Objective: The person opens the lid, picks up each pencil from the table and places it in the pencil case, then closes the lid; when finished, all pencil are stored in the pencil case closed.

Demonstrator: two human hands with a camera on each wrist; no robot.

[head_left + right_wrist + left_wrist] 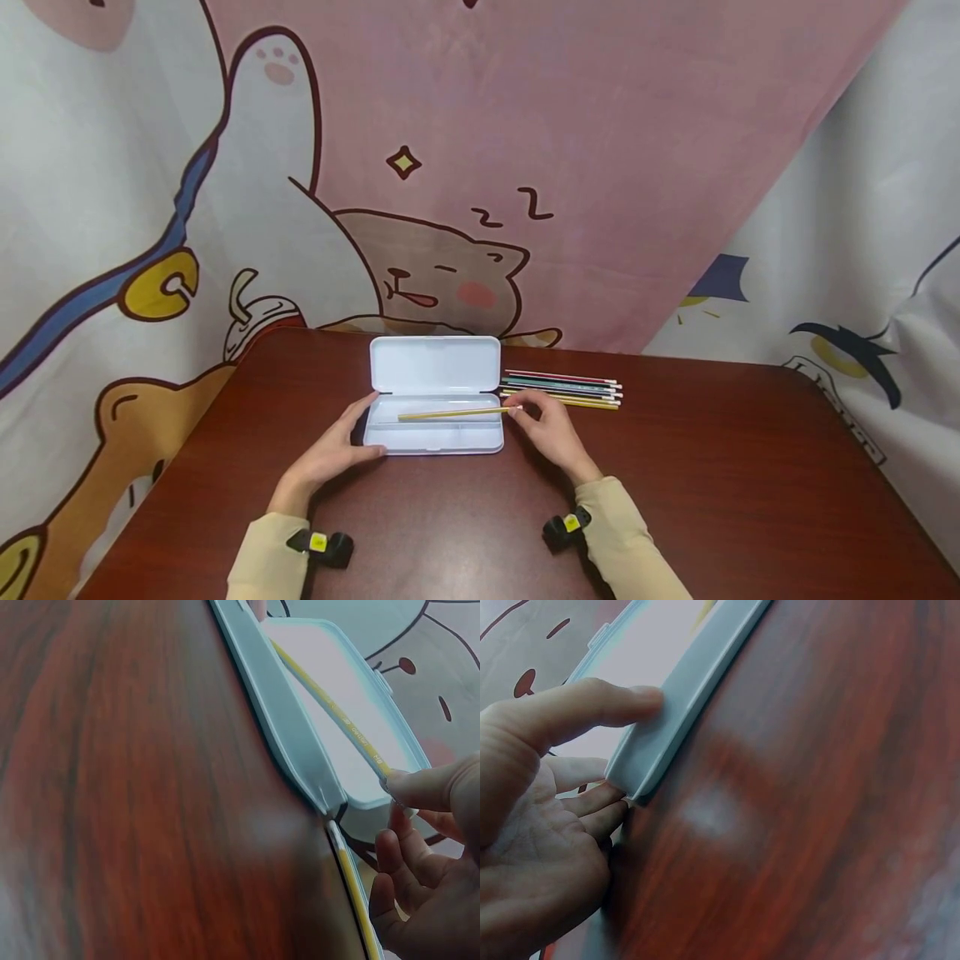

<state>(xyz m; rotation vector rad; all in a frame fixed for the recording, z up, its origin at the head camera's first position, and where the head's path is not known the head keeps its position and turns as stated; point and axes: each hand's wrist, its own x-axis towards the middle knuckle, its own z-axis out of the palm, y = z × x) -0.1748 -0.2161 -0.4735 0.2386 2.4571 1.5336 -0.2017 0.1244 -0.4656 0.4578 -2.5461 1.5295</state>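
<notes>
Yellow pencil, just below centre of the head view: right hand pinches its eraser end between thumb and fingers. Shaft slants over the rear compartment of the white case; cannot tell whether it touches the bottom. Left hand holds the case's left end, thumb at the front corner. Hands apart, case between. Lid stands raised behind. Right of centre: loose pencils on the brown table. Progress, judged early: case open, one pencil over it, not yet released; loose bunch left outside.
</notes>
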